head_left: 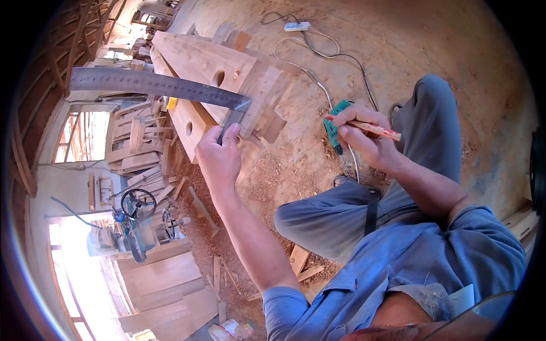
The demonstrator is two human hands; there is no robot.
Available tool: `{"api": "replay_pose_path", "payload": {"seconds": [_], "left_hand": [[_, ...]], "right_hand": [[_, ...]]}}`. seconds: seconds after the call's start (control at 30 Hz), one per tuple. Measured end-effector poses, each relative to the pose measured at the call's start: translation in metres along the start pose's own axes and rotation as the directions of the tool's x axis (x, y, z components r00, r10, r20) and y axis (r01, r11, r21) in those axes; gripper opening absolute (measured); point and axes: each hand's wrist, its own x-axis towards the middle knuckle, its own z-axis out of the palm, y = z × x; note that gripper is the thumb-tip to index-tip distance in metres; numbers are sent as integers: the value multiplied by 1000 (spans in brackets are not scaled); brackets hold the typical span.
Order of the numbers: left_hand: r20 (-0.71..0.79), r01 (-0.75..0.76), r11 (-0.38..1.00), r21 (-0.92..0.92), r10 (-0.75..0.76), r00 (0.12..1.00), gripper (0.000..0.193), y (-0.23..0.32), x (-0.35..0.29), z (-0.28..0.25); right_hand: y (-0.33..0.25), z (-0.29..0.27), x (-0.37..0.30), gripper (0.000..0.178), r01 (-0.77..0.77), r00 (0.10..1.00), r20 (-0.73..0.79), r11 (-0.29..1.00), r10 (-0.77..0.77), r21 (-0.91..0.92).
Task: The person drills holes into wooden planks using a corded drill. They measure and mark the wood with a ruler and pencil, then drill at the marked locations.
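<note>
The square [165, 86] is grey, timber [207, 58] tan, shirt [409, 258] blue.

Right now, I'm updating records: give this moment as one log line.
left hand: holding metal square at timber | right hand: holding red-and-tan stick | floor: white power strip

Small numbers [136, 82] along the metal square [170, 87]

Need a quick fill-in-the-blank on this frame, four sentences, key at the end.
1. The left hand grips the metal square by its ____ arm.
2. The slim stick is held in the person's ____ hand.
3. The plastic-bodied tool beside that hand is ____ in colour.
4. The machine with the black handwheel stands toward the picture's ____ side.

Missing words: shorter; right; green; left.
</note>
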Motion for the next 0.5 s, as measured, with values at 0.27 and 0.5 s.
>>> {"api": "replay_pose_path", "payload": {"seconds": [0.27, 0.5], "left_hand": [[19, -18, 1000, 17, 18, 1000, 26, -2, -1, -3], [25, -5, 997, 71, 3, 1000, 25, -3, 1, -1]], "right_hand": [[-7, 1, 13, 29, 273, 942, 251, 941, -221, -197], [-10, 32, 24, 26, 114, 983, 158, 988, -96, -107]]}}
